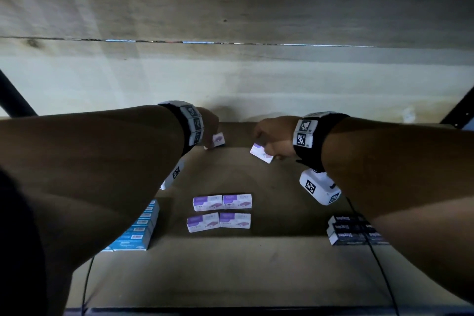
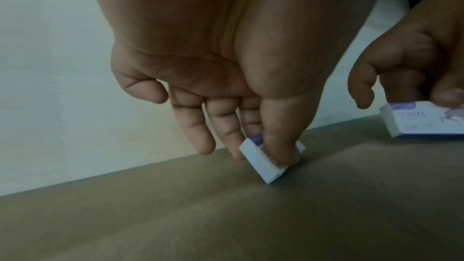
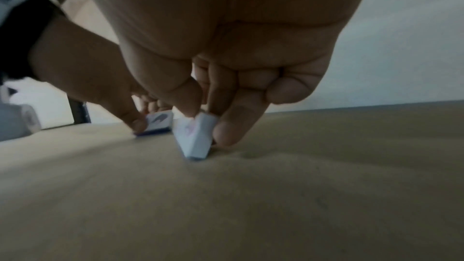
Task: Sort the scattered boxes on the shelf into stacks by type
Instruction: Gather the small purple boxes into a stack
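Observation:
Far back on the brown shelf [image 1: 230, 264], my left hand [image 1: 209, 131] pinches a small white-and-purple box [image 1: 218, 140] between thumb and fingers; the left wrist view shows that box [image 2: 261, 164] tilted with one corner on the shelf. My right hand [image 1: 272, 140] pinches a second white-and-purple box [image 1: 261, 152], which in the right wrist view [image 3: 195, 138] stands tilted on an edge. Four matching purple boxes [image 1: 221, 213] lie in a two-by-two block at mid-shelf. A row of blue boxes [image 1: 141, 231] sits front left. Dark boxes [image 1: 351, 231] are stacked front right.
The pale back wall [image 1: 230, 84] stands close behind both hands. Dark frame bars [image 1: 15, 100] cross the upper corners. A wooden shelf board [image 1: 230, 2] hangs overhead. Thin black cables [image 1: 379, 264] trail over the shelf front.

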